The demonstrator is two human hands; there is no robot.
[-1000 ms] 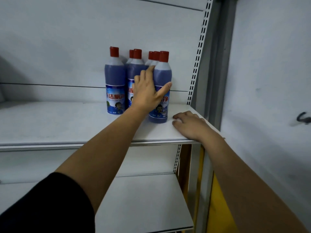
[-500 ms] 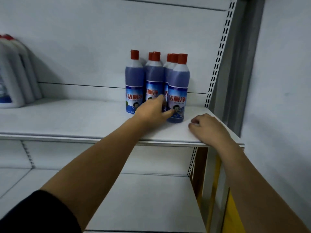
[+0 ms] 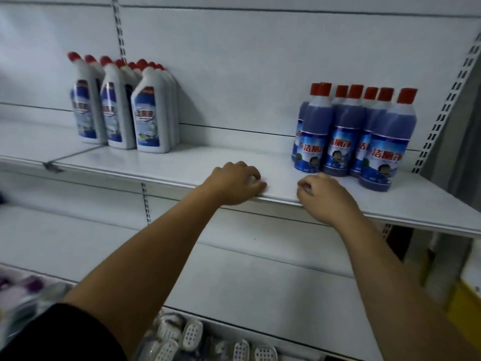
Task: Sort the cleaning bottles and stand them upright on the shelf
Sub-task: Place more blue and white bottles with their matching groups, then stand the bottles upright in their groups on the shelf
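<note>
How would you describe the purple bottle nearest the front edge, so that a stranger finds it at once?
On the upper white shelf, go to the cluster of red-capped purple bottles at the right end. It is the rightmost bottle, and it stands further forward than all the others.

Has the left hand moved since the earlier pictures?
Yes. The left hand was touching the blue bottles; now it rests near the front edge of the shelf, to the left of them and apart.
</note>
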